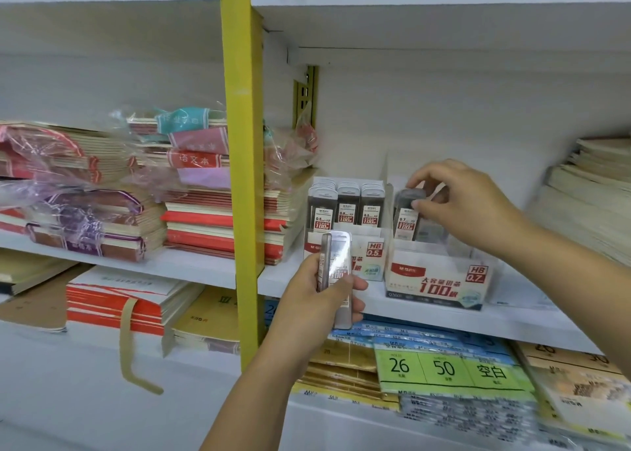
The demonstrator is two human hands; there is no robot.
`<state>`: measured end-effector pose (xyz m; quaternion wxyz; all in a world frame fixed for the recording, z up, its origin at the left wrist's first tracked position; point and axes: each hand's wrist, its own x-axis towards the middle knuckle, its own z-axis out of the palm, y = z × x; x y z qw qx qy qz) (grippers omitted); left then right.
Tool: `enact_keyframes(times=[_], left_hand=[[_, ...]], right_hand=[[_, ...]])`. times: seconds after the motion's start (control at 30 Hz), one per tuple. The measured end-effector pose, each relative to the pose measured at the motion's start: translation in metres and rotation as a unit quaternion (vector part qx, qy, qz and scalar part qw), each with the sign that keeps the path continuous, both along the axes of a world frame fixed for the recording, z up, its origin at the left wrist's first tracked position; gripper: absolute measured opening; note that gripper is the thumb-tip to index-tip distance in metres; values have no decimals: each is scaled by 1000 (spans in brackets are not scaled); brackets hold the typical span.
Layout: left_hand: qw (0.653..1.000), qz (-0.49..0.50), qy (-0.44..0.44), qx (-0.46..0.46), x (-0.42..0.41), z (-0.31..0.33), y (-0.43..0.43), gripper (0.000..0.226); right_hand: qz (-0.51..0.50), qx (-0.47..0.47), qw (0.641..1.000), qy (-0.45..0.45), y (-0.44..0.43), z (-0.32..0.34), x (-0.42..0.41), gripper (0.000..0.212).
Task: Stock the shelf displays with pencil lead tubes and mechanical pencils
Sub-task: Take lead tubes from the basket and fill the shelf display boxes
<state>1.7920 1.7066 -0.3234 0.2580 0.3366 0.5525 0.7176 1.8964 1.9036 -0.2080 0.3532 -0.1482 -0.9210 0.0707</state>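
White shelf (444,321), mid level, right of the yellow upright (244,177). Notebook stacks (211,221) fill the shelf left of the upright.

Two display boxes sit at the shelf's front edge. The HB 0.5 box (372,256) holds three full rows of lead tubes (346,204). The HB 0.7 box (440,281), just beside it on the right, looks nearly empty.

Hands are apart. Right hand (467,204) pinches one 0.7 tube (405,223) at its cap, upright in the left end of the 0.7 box. Left hand (317,300) is wrapped round a small bundle of tubes (336,262), held in front of the 0.5 box above the shelf's front edge.

Handling, as I judge it: the tubes are light, rigid plastic with slick flat faces, so the bundle could fan or slip. Take each one by the cap end, thumb and finger on the broad faces, and seat it upright.
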Motion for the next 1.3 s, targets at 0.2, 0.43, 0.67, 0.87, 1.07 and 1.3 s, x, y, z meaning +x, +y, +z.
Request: enact_keyframes(times=[0.2, 0.43, 0.67, 0.87, 1.07, 1.3], left_hand=[[1000, -11, 17, -13, 2, 1, -2, 17], [999, -38, 23, 5, 11, 6, -11, 21], [997, -64, 30, 17, 18, 8, -15, 21], [999, 35, 13, -6, 4, 4, -19, 13], [978, 148, 144, -16, -14, -6, -25, 20], [969, 157, 189, -37, -26, -10, -28, 17]], right_hand=[[-38, -13, 999, -8, 1, -10, -6, 23], [115, -113, 981, 110, -67, -30, 22, 18], [179, -279, 943, 40, -85, -45, 19, 32], [178, -272, 932, 159, -68, -14, 15, 25], [102, -77, 985, 114, -59, 13, -19, 25], [67, -34, 997, 24, -50, 10, -49, 21]])
